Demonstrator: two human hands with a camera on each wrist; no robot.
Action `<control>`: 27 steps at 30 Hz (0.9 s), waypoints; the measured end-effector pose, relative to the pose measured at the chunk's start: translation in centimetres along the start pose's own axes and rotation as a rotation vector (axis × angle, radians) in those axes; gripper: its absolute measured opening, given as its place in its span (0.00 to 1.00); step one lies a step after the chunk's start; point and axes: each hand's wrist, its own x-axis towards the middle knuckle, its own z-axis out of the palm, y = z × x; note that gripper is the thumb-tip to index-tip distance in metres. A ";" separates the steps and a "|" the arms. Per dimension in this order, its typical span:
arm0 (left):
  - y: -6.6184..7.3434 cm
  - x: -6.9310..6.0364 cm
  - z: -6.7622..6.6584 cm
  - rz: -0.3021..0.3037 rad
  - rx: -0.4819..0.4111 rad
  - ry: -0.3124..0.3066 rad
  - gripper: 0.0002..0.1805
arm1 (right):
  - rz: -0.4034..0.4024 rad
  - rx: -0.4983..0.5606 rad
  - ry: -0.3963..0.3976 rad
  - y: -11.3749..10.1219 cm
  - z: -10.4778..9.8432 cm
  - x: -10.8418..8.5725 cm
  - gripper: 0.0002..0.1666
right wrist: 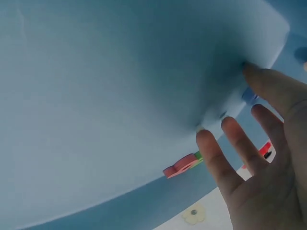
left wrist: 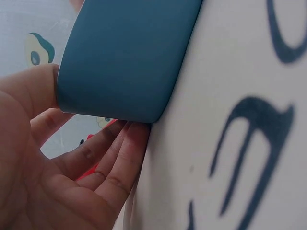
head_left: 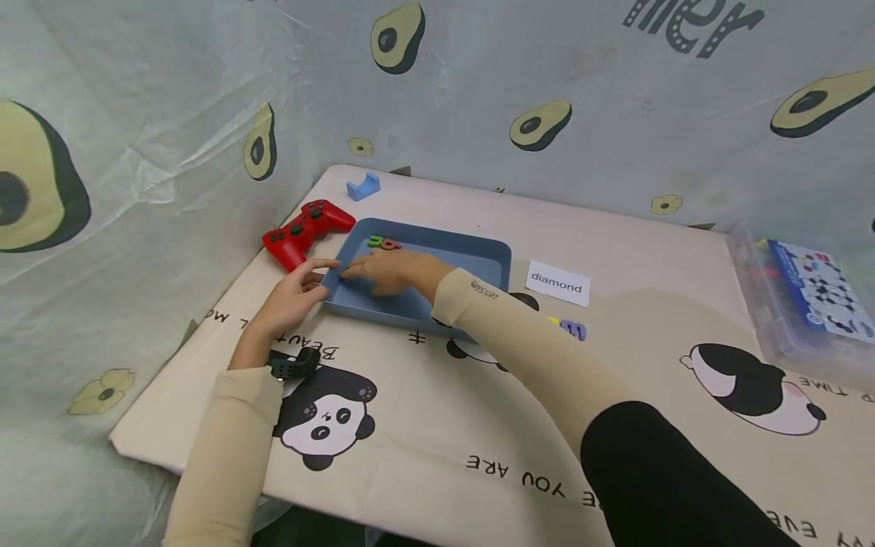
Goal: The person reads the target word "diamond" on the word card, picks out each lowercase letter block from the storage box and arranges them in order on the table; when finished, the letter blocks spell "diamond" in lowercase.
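Observation:
A blue-grey tray (head_left: 451, 319) lies on the table. My left hand (head_left: 290, 300) grips its left end, thumb over the rim and fingers against the outer wall (left wrist: 124, 62). My right hand (head_left: 396, 271) is inside the tray, its fingers spread and fairly straight, fingertips at the tray floor (right wrist: 105, 96). By those fingertips sit a green letter (head_left: 375, 241) and a red letter (head_left: 390, 244). In the right wrist view a small blue piece (right wrist: 249, 96) shows between thumb and forefinger; its shape is partly hidden and no firm pinch shows.
A red game controller (head_left: 307, 232) lies left of the tray, with a light blue stand (head_left: 363, 186) behind it. To the right are a card reading "diamond" (head_left: 557, 283), a purple letter (head_left: 573, 329) and a yellow piece (head_left: 554, 320). A clear plastic box (head_left: 772, 304) stands far right.

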 end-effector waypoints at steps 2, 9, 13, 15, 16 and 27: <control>0.0 0.0 0.1 -0.005 -0.002 0.001 0.26 | 0.015 -0.041 -0.009 -0.1 0.1 0.1 0.35; -0.1 0.1 0.2 -0.004 -0.005 0.005 0.27 | -0.013 -0.128 0.017 0.1 0.0 -0.1 0.29; -0.1 0.1 0.2 0.000 0.004 0.009 0.26 | -0.053 -0.084 0.052 0.7 0.2 -0.7 0.22; -0.1 0.1 0.2 -0.003 0.008 0.009 0.26 | -0.068 -0.053 0.063 1.1 0.3 -1.1 0.19; 0.0 0.1 0.2 -0.005 0.010 0.009 0.26 | -0.076 -0.040 0.069 1.3 0.4 -1.3 0.17; -0.1 0.2 0.2 -0.003 0.024 0.005 0.26 | -0.049 0.035 0.061 2.9 0.6 -5.5 0.14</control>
